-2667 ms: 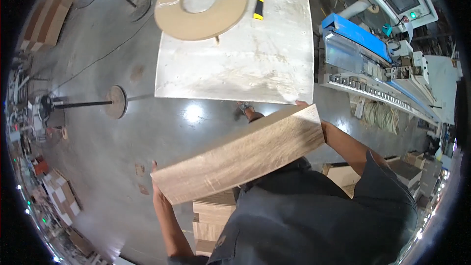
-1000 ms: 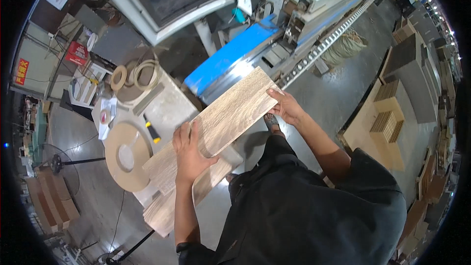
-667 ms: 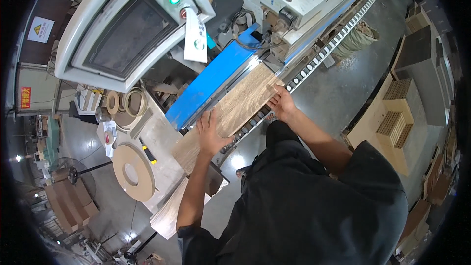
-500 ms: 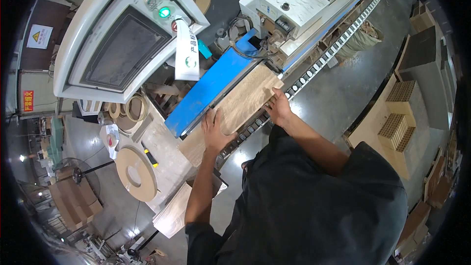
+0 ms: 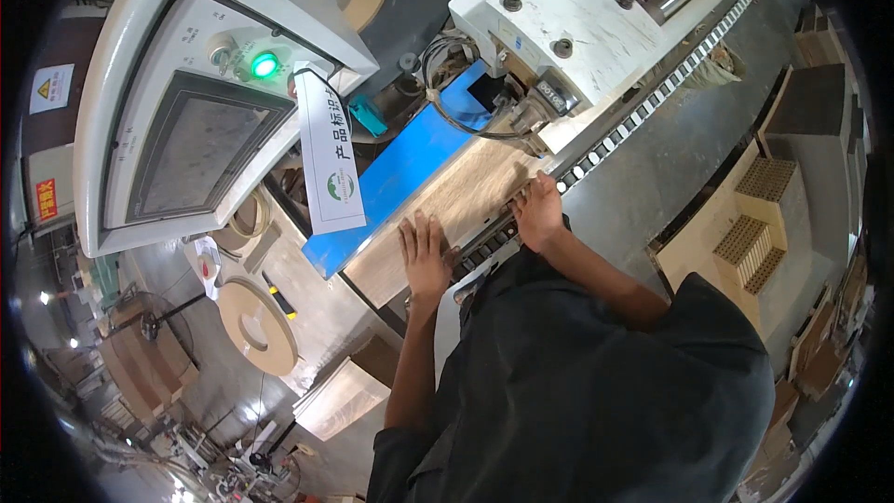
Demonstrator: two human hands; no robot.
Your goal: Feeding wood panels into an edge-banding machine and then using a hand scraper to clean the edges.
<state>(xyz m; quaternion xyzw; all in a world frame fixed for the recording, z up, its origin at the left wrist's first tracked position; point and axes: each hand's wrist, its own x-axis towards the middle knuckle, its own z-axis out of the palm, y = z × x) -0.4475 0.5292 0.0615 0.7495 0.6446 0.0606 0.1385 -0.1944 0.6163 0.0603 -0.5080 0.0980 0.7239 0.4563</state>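
A pale wood-grain board [image 5: 470, 188] lies along the blue guide fence [image 5: 396, 168] of a machine, its far end beside the white machine head [image 5: 579, 19]. My left hand [image 5: 426, 259] rests on the board's near side with fingers stretched flat over its top. Farther right, my right hand [image 5: 540, 214] is at the board's near edge close to the head, its fingers extended and touching the edge. Neither hand is wrapped around the board. The underside of the board is hidden.
A control panel [image 5: 209, 116] with a lit green button and a hanging white tag stands at left. On the side table lie a ring-shaped roll [image 5: 258, 328] and a yellow-black cutter [image 5: 279, 298]. A white-segmented conveyor chain [image 5: 643, 116] runs to the far right, and stacked boards [image 5: 343, 399] sit below.
My left hand has shifted right along the board. The right hand's fingers have straightened at the edge. The view has moved, so the panel and machine head look larger.
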